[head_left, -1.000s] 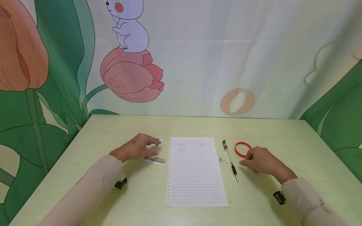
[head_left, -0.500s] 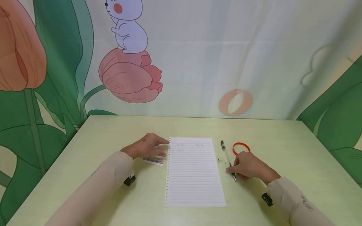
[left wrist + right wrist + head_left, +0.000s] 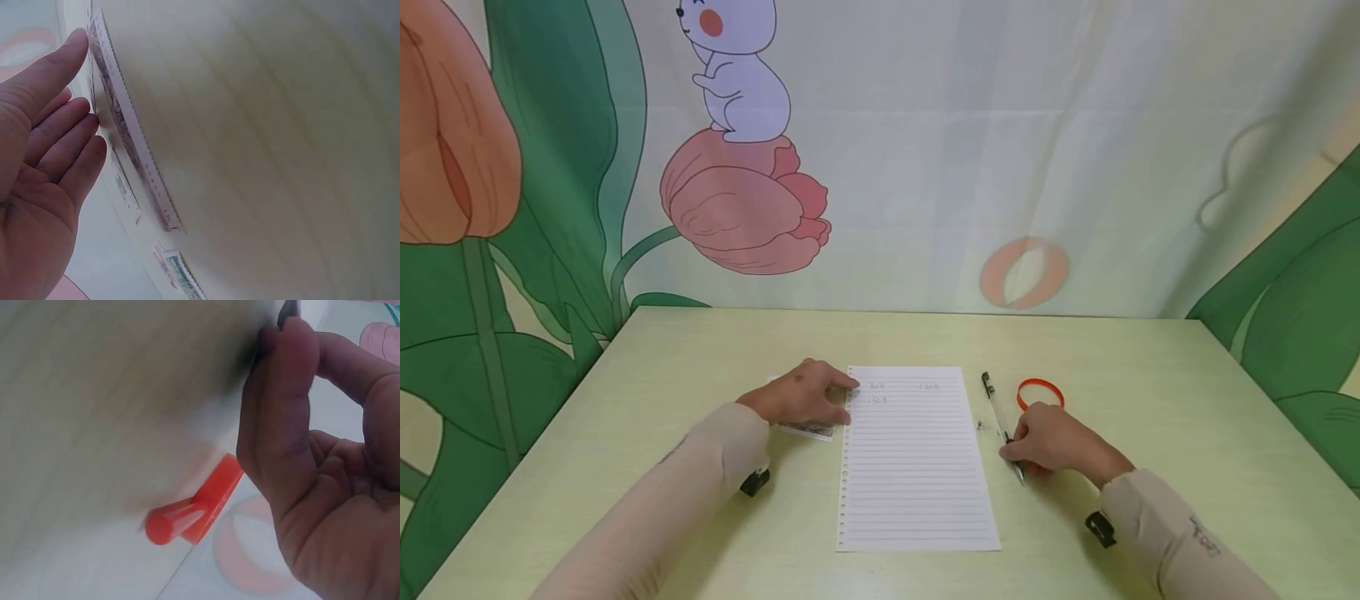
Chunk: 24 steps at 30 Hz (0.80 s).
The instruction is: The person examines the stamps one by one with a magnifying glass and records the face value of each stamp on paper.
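Note:
My left hand (image 3: 805,393) reaches across the upper left edge of a lined, punched sheet of paper (image 3: 917,475), thumb and fingers extended, fingertips right at the sheet. Faint handwriting shows near the paper's top. Under and beside this hand lie several postage stamps (image 3: 131,125) with perforated edges, partly hidden in the head view. On the paper's right, my right hand (image 3: 1054,437) pinches a clear gel pen (image 3: 997,408) by its black grip, tip pointing toward me. Behind that hand lies a red-rimmed magnifying glass (image 3: 1041,381), its handle (image 3: 172,524) mostly covered in the head view.
A small pale scrap with dark marks (image 3: 982,425) lies between paper and pen. The pale wooden table (image 3: 1150,375) ends at the back against a curtain (image 3: 895,208) printed with tulips and a white animal.
My left hand has moved right from over the stamps to the paper's edge. My right hand has moved left from the magnifying glass to the pen and now pinches it.

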Each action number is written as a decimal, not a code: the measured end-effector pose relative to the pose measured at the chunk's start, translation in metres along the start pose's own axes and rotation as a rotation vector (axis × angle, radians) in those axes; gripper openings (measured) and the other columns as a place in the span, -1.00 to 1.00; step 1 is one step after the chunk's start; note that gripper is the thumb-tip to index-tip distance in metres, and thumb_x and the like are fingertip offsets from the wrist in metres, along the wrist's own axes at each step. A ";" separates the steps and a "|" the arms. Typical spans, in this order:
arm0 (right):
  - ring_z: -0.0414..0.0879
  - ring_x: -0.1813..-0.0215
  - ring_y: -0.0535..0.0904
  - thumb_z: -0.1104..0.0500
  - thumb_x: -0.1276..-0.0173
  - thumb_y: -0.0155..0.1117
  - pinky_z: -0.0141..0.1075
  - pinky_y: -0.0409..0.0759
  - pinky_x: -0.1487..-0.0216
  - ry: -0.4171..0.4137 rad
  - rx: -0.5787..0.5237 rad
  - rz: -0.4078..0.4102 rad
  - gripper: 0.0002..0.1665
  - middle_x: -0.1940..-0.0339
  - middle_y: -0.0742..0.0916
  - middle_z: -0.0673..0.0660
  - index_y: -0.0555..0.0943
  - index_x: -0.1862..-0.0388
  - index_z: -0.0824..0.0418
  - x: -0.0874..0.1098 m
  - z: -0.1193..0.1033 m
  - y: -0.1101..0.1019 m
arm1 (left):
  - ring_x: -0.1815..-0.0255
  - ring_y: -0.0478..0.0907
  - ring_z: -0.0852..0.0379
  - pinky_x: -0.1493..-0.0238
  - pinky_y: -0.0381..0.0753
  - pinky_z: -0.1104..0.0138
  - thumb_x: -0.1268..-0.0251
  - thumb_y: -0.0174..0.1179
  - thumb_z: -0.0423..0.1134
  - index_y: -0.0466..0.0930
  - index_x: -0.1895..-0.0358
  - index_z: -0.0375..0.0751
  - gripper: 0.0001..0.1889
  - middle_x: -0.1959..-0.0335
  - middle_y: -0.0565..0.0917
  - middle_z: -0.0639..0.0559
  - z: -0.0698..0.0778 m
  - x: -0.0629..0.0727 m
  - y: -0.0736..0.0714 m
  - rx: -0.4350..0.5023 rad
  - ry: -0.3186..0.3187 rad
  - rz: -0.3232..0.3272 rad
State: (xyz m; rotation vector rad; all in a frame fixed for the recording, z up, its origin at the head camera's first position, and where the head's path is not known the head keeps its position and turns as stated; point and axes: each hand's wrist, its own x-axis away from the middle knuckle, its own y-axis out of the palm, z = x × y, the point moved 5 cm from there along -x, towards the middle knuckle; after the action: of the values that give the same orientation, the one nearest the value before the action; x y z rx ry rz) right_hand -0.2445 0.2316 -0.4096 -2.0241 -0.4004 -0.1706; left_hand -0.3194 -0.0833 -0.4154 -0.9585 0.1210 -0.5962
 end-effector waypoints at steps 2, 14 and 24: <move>-0.19 0.66 0.52 0.16 -0.25 0.43 -0.35 0.46 0.54 -0.017 -0.003 -0.004 -0.67 0.79 0.61 0.00 0.61 0.68 0.20 -0.002 -0.002 -0.001 | -0.41 0.35 0.00 -0.40 0.30 0.11 -0.17 0.47 -0.23 0.57 -0.30 -0.18 -0.42 -0.31 0.55 -0.04 -0.001 0.000 0.001 -0.001 -0.007 -0.003; -0.13 0.48 0.69 0.26 -0.34 0.34 -0.24 0.71 0.32 -0.022 -0.346 -0.010 -0.81 0.52 0.72 0.10 0.57 0.39 0.36 -0.022 -0.014 -0.007 | -0.42 0.34 0.00 -0.41 0.30 0.12 -0.16 0.47 -0.26 0.60 -0.28 -0.17 -0.44 -0.32 0.54 -0.03 0.000 0.002 0.000 0.007 -0.026 -0.005; -0.08 0.35 0.73 0.27 -0.39 0.28 -0.18 0.72 0.16 -0.016 -0.525 0.040 -0.78 0.32 0.75 0.21 0.49 0.19 0.43 -0.044 -0.025 -0.010 | -0.41 0.35 0.02 -0.40 0.31 0.12 -0.16 0.47 -0.24 0.60 -0.28 -0.16 -0.44 -0.31 0.54 0.00 -0.001 0.000 0.001 0.009 -0.034 -0.017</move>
State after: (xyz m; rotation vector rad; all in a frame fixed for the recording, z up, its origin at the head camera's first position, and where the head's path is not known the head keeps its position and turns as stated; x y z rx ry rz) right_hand -0.2879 0.2051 -0.4019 -2.5488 -0.3489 -0.2554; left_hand -0.3194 -0.0838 -0.4165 -0.9610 0.0797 -0.5956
